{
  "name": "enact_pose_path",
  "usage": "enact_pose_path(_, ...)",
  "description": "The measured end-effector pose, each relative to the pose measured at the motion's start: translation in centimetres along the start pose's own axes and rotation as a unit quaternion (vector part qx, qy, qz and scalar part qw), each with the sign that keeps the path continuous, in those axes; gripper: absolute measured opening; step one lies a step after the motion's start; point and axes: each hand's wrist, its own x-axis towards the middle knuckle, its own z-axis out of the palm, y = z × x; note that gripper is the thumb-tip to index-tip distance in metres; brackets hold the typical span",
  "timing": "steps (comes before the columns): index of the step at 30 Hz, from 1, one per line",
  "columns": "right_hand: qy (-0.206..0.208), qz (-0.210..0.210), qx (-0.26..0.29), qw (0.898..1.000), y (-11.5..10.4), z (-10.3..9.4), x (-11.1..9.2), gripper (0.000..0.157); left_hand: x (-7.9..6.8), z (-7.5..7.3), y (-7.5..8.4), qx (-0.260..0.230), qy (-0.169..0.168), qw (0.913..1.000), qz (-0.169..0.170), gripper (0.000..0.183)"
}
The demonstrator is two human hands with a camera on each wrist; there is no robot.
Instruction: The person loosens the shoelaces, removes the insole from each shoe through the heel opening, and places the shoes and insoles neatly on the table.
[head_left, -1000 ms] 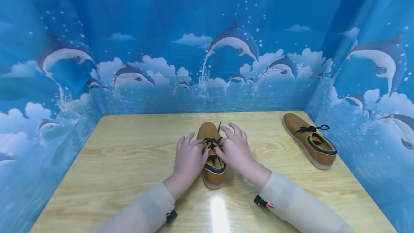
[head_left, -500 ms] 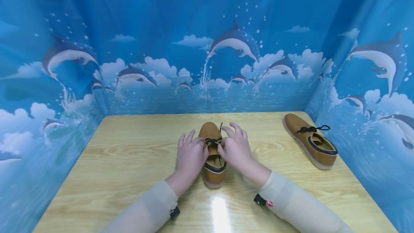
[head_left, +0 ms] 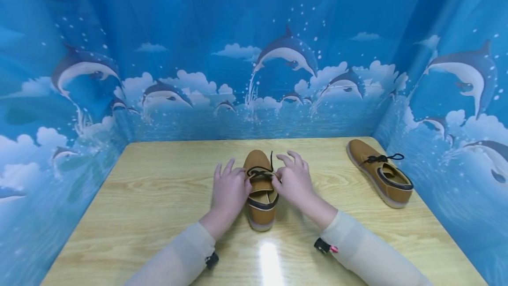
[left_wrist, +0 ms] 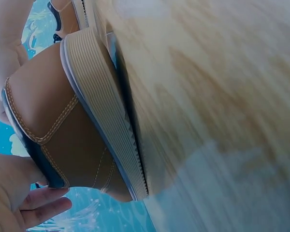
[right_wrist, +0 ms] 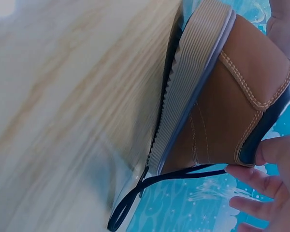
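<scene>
A brown leather shoe (head_left: 257, 160) with a dark padded collar stands on the table, toe pointing away. Its black lace (head_left: 259, 172) crosses over the tongue, and one end rises beside the toe on the right. My left hand (head_left: 229, 193) pinches the left lacing flap between thumb and index finger. On the opposite side, my right hand (head_left: 295, 184) pinches the right flap the same way, its other fingers spread. In the right wrist view, a loop of the lace (right_wrist: 128, 200) hangs beside the thick ribbed sole (right_wrist: 193, 67), coming from near the index fingertip.
A matching brown shoe (head_left: 365, 153), its black lace tied in a bow, rests near the right edge of the wooden table (head_left: 166, 167). A blue curtain (head_left: 190, 25) printed with dolphins encloses the back and both sides.
My hands have moved slightly apart, left hand to the left and right hand to the right. The lacing flaps stand wider, and the lace crossing between them shows more.
</scene>
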Motion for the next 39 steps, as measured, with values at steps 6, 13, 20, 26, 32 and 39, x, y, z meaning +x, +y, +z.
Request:
enact_pose_path(6,-0.014,0.02,0.015,1.0,0.9,-0.1,-0.1,0.025,-0.1,-0.3,-0.7,-0.016,-0.006,0.9998,-0.014,0.007)
enact_pose_path(13,-0.027,0.036,0.029,0.999,1.3,-0.2,-0.4,0.024,-0.2,-0.8,-0.9,-0.026,-0.022,0.999,-0.03,0.005)
enact_pose_path(20,-0.016,0.021,0.023,0.999,0.4,-0.4,-0.3,0.026,-0.2,-0.8,-0.2,-0.01,-0.019,0.9995,-0.024,0.01)
enact_pose_path(26,-0.013,0.02,0.007,1.0,-0.4,-0.4,0.1,0.027,0.0,-0.6,0.3,-0.002,-0.013,0.9996,-0.024,0.018)
enact_pose_path(32,-0.008,0.013,-0.013,1.0,-0.6,-0.3,0.8,0.026,0.7,-0.3,0.7,0.017,0.009,0.9998,-0.009,0.025)
enact_pose_path(39,-0.022,0.006,-0.022,0.999,-1.1,-0.3,1.3,0.027,1.3,-0.1,1.0,0.032,0.012,0.9994,0.001,0.022)
